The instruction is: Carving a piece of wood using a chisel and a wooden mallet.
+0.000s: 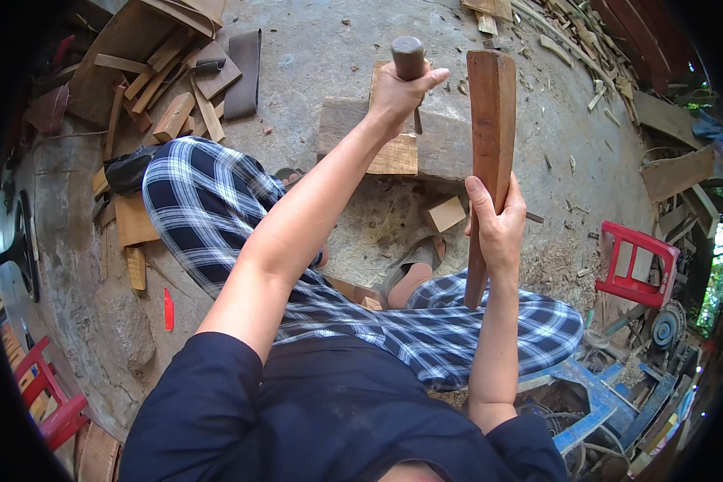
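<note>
My left hand is closed around a chisel. Its round dark handle end faces up, and a short piece of narrow blade shows below the fist. Beneath it, a light-brown wood block lies across a thick weathered plank. The chisel's tip appears close to the block; contact cannot be made out. My right hand grips a long reddish-brown wooden bar near its lower, narrower part. The bar stands raised to the right of the block, its wide end pointing away from me.
A small pale wood block sits near my foot. Wood offcuts and a dark belt strip lie at far left. A red plastic stool and a blue metal frame are at right. Wood shavings litter the concrete floor.
</note>
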`<state>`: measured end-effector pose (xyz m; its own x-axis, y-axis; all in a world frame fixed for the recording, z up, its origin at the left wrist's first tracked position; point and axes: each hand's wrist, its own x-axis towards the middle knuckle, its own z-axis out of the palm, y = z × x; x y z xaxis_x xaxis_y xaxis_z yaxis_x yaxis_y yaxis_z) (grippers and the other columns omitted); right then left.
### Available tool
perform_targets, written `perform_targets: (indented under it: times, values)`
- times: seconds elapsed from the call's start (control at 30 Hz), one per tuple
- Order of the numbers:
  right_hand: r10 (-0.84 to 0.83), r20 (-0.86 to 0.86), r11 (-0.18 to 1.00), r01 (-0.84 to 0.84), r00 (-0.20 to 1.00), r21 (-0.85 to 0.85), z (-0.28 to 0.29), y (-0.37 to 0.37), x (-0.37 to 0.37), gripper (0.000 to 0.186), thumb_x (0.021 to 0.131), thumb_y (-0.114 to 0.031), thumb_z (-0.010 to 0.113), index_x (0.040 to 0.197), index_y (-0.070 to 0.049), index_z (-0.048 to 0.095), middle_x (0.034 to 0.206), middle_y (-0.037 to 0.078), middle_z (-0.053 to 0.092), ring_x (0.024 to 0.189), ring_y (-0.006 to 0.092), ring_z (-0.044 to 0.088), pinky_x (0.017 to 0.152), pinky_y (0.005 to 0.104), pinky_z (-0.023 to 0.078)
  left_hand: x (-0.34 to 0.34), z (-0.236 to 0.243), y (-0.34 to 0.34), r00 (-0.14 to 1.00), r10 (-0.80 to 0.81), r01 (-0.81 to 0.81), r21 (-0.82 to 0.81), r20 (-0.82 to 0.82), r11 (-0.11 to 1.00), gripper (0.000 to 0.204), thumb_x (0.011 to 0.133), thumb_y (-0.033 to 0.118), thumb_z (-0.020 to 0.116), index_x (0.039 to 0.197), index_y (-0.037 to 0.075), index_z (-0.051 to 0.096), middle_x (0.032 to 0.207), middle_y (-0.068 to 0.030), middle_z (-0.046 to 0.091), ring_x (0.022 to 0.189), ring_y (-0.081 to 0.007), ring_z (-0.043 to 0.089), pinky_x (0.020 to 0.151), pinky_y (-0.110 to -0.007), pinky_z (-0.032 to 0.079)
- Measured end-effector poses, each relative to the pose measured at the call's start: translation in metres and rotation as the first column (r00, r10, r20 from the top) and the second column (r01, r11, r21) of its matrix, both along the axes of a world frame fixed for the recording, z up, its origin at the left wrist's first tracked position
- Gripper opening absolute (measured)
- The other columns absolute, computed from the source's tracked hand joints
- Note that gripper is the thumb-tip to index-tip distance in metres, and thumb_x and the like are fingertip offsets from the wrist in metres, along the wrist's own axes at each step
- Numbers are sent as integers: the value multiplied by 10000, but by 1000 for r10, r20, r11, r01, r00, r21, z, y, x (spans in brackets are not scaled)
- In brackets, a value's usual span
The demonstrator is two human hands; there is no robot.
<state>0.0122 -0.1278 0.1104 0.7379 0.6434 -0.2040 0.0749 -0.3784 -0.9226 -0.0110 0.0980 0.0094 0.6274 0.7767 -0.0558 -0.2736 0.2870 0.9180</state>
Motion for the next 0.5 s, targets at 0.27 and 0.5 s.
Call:
perform_targets:
  times: [0.27,0.5]
  values:
    - [-25,-28,1000,25,999,11,-3,-3,7,427,919,-388,769,1029,-19,587,723,16,587,500,79,548,451,236,455,6,5,-10,988,-113,128,157,-102,979,282,847,231,859,767,111,617,729,72,574,652,-41,492,597,-257,421]
    - [-9,-16,999,10,1000,45,0,0,11,418,924,-373,770,1046,-18,585,757,12,592,529,74,549,470,227,450,6,2,-15,983,-106,130,163,-147,978,264,871,240,842,795,98,633,745,75,582,682,-41,513,628,-262,441]
